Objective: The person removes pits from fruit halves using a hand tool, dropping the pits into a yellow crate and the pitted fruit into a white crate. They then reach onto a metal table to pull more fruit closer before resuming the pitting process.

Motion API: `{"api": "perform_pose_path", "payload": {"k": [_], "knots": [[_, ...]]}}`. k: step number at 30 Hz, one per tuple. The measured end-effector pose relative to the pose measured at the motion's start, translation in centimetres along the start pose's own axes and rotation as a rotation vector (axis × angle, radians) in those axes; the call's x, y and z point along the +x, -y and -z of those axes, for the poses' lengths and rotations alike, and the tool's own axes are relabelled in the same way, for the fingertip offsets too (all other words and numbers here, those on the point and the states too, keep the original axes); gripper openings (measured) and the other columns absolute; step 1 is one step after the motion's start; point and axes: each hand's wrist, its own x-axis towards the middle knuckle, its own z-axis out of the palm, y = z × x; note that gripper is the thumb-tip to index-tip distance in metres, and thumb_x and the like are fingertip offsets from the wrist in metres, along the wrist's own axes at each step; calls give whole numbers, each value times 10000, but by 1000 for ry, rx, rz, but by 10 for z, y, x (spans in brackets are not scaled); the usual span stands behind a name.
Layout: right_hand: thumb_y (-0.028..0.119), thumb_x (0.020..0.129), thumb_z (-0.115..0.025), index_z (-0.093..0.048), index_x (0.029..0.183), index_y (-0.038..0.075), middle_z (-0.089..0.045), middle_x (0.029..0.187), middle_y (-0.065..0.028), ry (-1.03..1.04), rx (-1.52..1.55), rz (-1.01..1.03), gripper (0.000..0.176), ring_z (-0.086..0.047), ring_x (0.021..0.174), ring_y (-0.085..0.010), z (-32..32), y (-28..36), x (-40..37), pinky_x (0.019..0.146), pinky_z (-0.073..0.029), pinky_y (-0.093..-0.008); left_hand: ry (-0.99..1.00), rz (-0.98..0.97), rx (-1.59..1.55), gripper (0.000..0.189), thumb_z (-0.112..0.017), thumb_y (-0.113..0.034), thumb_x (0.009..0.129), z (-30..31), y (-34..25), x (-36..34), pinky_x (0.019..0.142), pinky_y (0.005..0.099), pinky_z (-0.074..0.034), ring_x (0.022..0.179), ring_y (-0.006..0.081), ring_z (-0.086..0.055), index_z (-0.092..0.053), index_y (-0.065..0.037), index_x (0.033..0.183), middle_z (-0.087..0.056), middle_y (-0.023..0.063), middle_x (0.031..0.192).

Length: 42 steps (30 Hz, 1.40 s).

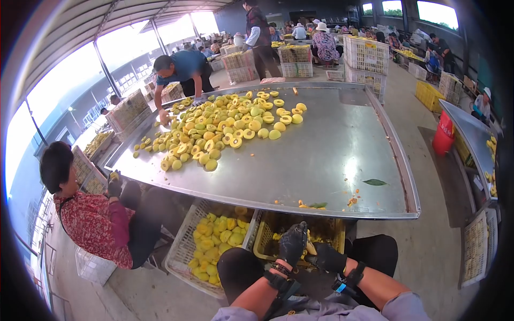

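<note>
My left hand [293, 244] and my right hand [327, 257], both in black gloves, are close together over my lap, below the near table edge. Their fingers are curled in. A small tan-yellow piece [310, 247] shows between them; I cannot tell what it is. Under my hands stands a yellow crate [261, 242] with bits of yellow fruit in it. To its left is a white crate [180, 255] full of yellow fruit halves [218, 241]. On the metal table [300, 171] lies a heap of halved yellow fruit [214, 125], several showing brown centres.
A green leaf [375, 182] and orange scraps [353, 199] lie on the table's near right. A person in a red patterned top [96, 227] sits at left; another person [184, 69] leans over the heap. Stacked crates [367, 56] stand behind, a red bucket [443, 134] at right.
</note>
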Motion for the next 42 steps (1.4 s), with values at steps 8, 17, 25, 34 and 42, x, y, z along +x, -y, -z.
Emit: {"api": "perform_pose_path", "payload": {"k": [8, 17, 25, 34, 42], "knots": [[257, 795, -627, -521, 999, -7, -607, 840, -238, -72, -462, -100, 350, -598, 771, -386, -6, -9, -3, 629, -448, -447, -147, -222, 215, 247, -473, -158, 912, -16, 23, -8, 662, 398, -481, 747, 317, -603, -592, -23, 1083, -623, 151, 837], [210, 805, -621, -552, 1070, 14, -634, 887, -183, -7, 153, 109, 337, -618, 788, -314, 0, 25, -4, 680, -468, -383, 33, -16, 40, 219, -474, -137, 890, 3, -2, 2, 631, 396, -485, 745, 316, -602, -577, -33, 1053, -609, 152, 859], [202, 845, -613, -555, 1132, 17, -646, 863, -76, 84, 266, 101, 346, -599, 748, -163, 24, 19, -4, 665, -464, -302, -14, -118, -320, 217, -504, -111, 905, -3, 11, 7, 673, 300, -504, 746, 214, -623, -582, 18, 1061, -645, 135, 918], [198, 868, -609, -586, 1063, 20, -590, 746, 2, 205, 622, -270, 264, -529, 621, -74, 15, 14, -16, 538, -413, -239, 150, -291, -158, 239, -510, -52, 882, -3, 29, 9, 675, 314, -512, 768, 240, -635, -565, 24, 1103, -638, 138, 934], [133, 868, -565, -505, 1232, 11, -616, 1075, -72, 249, 168, -109, 387, -560, 935, -131, 34, 50, -19, 828, -445, -273, 184, -306, -16, 361, -529, -89, 846, -18, 47, -1, 724, 418, -489, 880, 350, -587, -509, 30, 1186, -606, 194, 989]]}}
